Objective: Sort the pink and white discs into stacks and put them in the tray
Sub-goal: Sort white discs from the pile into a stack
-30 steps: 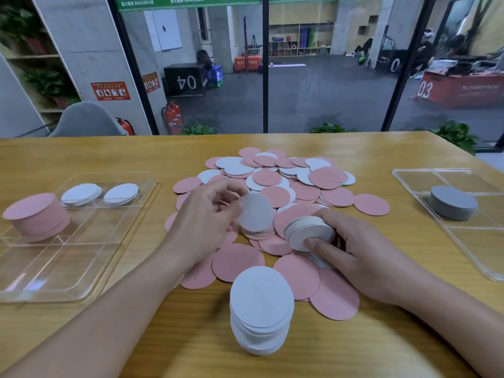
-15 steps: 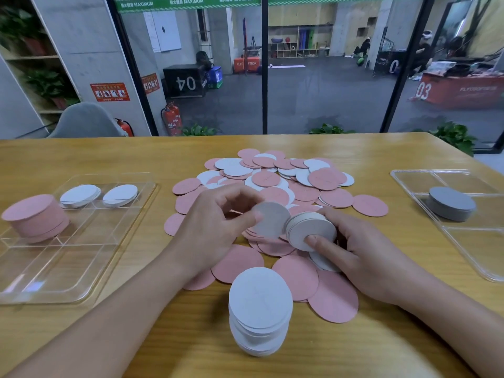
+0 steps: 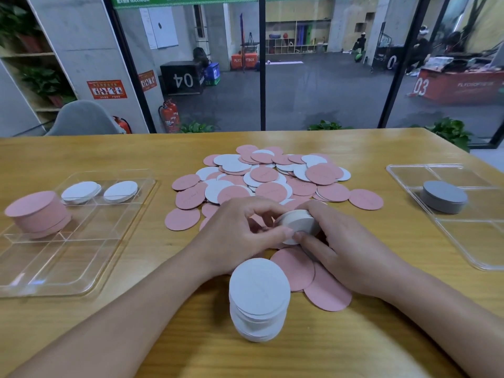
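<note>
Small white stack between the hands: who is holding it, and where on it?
Both hands hold the small white stack by its rim: right hand cups the right edge, left hand pinches its left edge with fingertips.

Light was even and soft across the table (image 3: 354, 336), fairly bright, with only faint shadows under the white stack (image 3: 259, 304). Glare streaked the clear left tray (image 3: 41, 279), and the right tray (image 3: 480, 257) caught a paler sheen. The room beyond the glass (image 3: 313, 91) sat dimmer and softer. Wide-angle bending curved the table's far edge and leaned the window frames outward. The forearms at the bottom looked slightly blurred.
</note>
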`<state>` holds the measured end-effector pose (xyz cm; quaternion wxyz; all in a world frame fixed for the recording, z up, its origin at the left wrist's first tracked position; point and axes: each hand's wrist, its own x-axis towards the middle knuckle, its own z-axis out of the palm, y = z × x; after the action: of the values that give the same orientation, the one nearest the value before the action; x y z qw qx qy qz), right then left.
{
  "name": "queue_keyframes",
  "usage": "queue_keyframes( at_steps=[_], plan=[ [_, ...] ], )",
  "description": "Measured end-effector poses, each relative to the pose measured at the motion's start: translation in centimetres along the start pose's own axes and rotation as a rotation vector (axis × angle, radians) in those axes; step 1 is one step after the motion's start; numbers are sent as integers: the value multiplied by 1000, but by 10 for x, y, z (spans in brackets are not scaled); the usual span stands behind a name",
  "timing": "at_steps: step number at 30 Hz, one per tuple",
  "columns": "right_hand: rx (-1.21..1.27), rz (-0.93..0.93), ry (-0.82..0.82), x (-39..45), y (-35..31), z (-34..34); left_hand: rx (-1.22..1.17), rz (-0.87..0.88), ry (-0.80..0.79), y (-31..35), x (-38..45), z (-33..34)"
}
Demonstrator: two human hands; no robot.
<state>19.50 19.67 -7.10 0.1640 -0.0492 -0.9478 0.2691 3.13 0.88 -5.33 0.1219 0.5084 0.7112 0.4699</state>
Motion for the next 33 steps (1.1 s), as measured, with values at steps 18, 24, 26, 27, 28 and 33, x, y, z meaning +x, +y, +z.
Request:
queue_keyframes(
  at_steps=[18,24,26,27,28,33],
  plan=[
    [487,325,154,-19,-68,-51,56,-172,169,-12,-29,-47],
    [657,429,6,-30,-106,-27,139,-310,157,2,-102,-37],
    [531,451,-11,-32,-116,-18,200,-285,139,11,-115,-32],
    [432,448,-11,-33,-120,-16,225,-274,122,16,-118,-29],
    [342,440,-6,-35,-124,-16,247,-263,108,21,-120,-25],
    [183,507,-163,-36,-132,-19,282,-280,74,41,-114,-2]
  ],
)
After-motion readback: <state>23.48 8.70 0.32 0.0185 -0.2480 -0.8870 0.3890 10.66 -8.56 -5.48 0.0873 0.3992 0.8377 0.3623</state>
